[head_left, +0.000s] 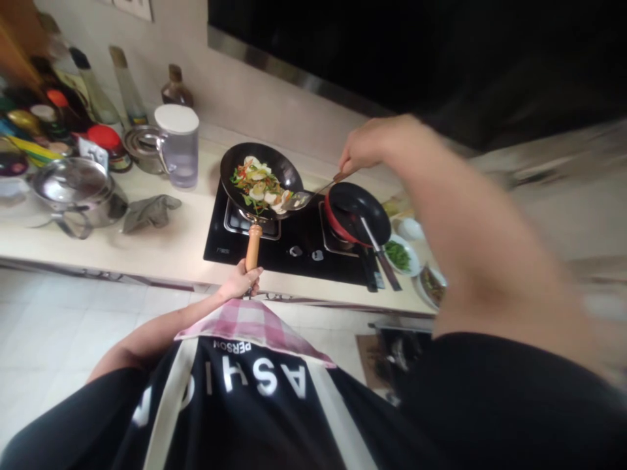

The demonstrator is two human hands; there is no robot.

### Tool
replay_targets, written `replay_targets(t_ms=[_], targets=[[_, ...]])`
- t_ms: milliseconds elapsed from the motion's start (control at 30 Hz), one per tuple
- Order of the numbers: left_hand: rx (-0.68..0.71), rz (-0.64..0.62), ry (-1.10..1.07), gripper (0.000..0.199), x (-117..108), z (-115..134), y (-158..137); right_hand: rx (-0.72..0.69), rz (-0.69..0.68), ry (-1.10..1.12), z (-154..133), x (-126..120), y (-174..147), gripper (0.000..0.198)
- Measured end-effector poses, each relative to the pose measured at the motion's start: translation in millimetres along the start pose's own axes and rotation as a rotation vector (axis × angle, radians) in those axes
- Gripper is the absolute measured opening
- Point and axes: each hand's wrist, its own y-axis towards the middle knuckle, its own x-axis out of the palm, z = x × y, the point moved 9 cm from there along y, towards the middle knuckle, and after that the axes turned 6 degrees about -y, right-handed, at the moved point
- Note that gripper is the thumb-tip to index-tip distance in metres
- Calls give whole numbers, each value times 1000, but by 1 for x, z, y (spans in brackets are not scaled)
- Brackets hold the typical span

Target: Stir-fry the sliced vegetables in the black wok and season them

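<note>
A dark wok [290, 168] sits on the left burner of the black gas stove [264, 251]. Sliced eggs, green pieces and orange-red shreds make up the food [259, 183] inside it. My left hand [243, 279] is wrapped round the wok's wooden handle [253, 247]. Up on the right, my right hand [365, 145] grips the end of a metal spatula [306, 196]. The spatula's blade rests at the right side of the wok, against the food. My right forearm is partly blurred.
A red frying pan [334, 219] with a utensil in it stands on the right burner. Beside it are a bowl of chopped greens [399, 256] and another bowl [432, 287]. A lidded pitcher [183, 150], a steel pot [81, 196], a grey cloth [151, 213] and several bottles stand left.
</note>
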Motion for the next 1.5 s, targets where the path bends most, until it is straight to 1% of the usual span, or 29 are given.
replay_targets(t_ms=[67, 100, 200, 267, 367, 433, 500, 567, 633, 700, 767, 833, 867, 933, 1000, 1067, 1133, 1200, 1267, 1333, 1400, 1500], targets=[[6, -7, 13, 34, 1, 1, 0, 93, -107, -62, -13, 18, -5, 38], [9, -8, 20, 32, 1, 1, 0, 98, -149, -81, -22, 29, -9, 35], [7, -3, 30, 29, 1, 2, 0, 30, -67, -9, -42, 47, -21, 24], [-9, -1, 32, 30, 1, 1, 0, -9, 21, 31, -40, 54, -30, 25], [-21, 4, 33, 31, 0, 1, 0, -52, 95, 17, -21, 55, -39, 30], [-20, 10, 39, 31, 1, 2, -1, -51, 86, -49, -3, 54, -39, 32], [-19, 14, 49, 28, 1, 3, -2, -11, 58, -125, 12, 52, -31, 35], [-18, 18, 63, 26, 1, 4, -3, 24, 29, -180, 18, 54, -19, 37], [-14, 17, 74, 24, 2, 6, -3, 19, 17, -190, 9, 60, -6, 39], [-10, 15, 84, 24, 3, 6, -4, -18, 33, -173, -9, 67, 3, 41], [-7, 12, 92, 24, 3, 7, -4, -71, 71, -160, -29, 71, 3, 44], [-9, 13, 94, 25, 3, 7, -4, -119, 108, -160, -41, 70, -6, 45], [-13, 14, 91, 25, 3, 7, -4, -131, 118, -159, -43, 67, -13, 45], [-25, 18, 87, 25, 2, 6, -4, -127, 116, -151, -37, 55, -31, 45], [-34, 22, 88, 23, 2, 6, -5, -89, 80, -139, -23, 39, -46, 44], [-38, 24, 91, 22, 3, 6, -5, -45, 19, -143, -11, 21, -54, 43], [-38, 25, 87, 22, 3, 6, -6, -9, -89, -155, -5, 7, -55, 44], [-42, 29, 80, 22, 3, 5, -6, 9, -224, -165, -5, 1, -50, 44], [-49, 33, 77, 22, 3, 5, -7, 20, -343, -164, -10, -1, -44, 45], [-52, 34, 75, 22, 3, 4, -7, 13, -421, -144, -18, 2, -36, 47], [-48, 32, 62, 23, 3, 4, -6, -21, -459, -94, -30, 10, -30, 47], [-42, 42, 43, 28, 2, 3, -3, -84, -436, 23, -42, 28, -26, 40]])
